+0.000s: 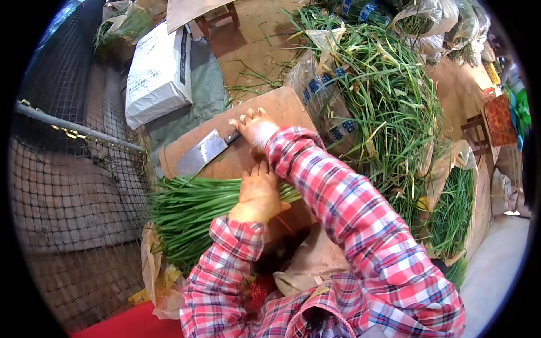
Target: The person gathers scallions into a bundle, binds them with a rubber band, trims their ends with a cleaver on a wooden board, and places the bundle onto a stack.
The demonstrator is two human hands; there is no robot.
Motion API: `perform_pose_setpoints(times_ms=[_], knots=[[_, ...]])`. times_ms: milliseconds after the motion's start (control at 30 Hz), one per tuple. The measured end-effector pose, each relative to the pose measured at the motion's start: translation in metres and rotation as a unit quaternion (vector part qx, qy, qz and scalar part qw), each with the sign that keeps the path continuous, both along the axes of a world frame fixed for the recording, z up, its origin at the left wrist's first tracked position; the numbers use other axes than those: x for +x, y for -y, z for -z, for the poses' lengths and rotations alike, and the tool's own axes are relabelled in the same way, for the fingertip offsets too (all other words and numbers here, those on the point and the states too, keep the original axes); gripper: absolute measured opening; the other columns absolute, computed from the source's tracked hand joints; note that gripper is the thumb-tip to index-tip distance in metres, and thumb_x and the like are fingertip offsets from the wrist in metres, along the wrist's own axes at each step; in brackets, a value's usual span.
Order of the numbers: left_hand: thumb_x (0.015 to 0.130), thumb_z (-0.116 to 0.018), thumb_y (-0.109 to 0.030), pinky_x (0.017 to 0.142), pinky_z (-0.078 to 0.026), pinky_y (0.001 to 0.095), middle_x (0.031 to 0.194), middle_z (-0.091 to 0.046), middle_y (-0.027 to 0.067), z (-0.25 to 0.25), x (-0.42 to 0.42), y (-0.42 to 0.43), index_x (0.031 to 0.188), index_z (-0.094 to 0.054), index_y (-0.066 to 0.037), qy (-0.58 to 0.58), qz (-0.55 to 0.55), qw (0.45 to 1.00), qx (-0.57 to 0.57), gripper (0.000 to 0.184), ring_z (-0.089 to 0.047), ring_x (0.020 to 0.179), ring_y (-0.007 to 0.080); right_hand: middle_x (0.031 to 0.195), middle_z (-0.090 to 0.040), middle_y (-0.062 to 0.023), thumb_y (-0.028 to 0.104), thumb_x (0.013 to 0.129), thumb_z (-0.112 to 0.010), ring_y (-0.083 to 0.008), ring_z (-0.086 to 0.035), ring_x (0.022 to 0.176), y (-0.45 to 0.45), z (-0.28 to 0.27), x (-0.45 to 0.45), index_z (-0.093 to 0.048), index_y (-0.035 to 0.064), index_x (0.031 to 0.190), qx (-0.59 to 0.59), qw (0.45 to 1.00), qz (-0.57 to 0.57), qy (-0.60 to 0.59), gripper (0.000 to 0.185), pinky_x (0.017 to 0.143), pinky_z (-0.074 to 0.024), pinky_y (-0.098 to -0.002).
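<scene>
My left hand [259,196], in a pale yellowish glove, lies over a thick bundle of green chives [194,205], fingers stretched forward and thumb out to the side. The bundle rests along the near edge of a wooden board [287,107], its green leaves hanging off to the left. Farther up the board is my right hand [256,128], also gloved, its fingers spread and slightly bent. Beside it lies a cleaver [204,152], blade flat and pointing left. The dark handle ends at the right hand's edge; I see no fingers wrapped around it.
A large heap of loose chives [389,96] rises to the right of the board. A white printed sack [160,76] lies at the upper left. Netting [79,191] borders the left side. More chives [451,208] stand in a bag at the right, and a wooden stool [203,11] is at the top.
</scene>
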State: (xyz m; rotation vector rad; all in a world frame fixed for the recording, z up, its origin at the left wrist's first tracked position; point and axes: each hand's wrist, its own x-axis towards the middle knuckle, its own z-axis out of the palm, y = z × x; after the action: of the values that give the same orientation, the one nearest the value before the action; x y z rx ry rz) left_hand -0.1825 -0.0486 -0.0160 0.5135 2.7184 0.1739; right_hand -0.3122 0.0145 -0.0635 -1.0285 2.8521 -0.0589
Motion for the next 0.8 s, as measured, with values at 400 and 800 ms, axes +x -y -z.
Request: perform_pose_setpoints(times_ms=[400,800], knots=[[0.048,-0.084,-0.028,0.087,-0.045,0.0387,0.111,-0.056,0.0201,-0.018,-0.012,0.008,0.133,-0.032,-0.001,-0.008,-0.098,0.985,0.141,0.103,-0.056,0.102,0.0341,0.087,-0.062,-0.0079,0.026,0.079,-0.058,-0.0147,-0.056,0.067,-0.193,-0.094,0.078,-0.042,0.0143,0.131,-0.361,0.878,0.258,0.181,0.055,0.065,-0.0476,-0.0278],[0.043,-0.086,-0.037,0.092,-0.042,0.0352,0.12,-0.047,0.0247,-0.008,-0.019,-0.063,0.136,-0.017,0.006,0.063,-0.035,0.997,0.019,0.123,-0.049,0.111,0.0328,0.079,-0.061,-0.0153,0.023,0.084,-0.056,-0.0316,-0.061,0.071,-0.223,-0.109,0.253,-0.043,0.0095,0.126,-0.348,0.894,0.272,0.08,0.045,0.065,-0.0481,-0.0402]])
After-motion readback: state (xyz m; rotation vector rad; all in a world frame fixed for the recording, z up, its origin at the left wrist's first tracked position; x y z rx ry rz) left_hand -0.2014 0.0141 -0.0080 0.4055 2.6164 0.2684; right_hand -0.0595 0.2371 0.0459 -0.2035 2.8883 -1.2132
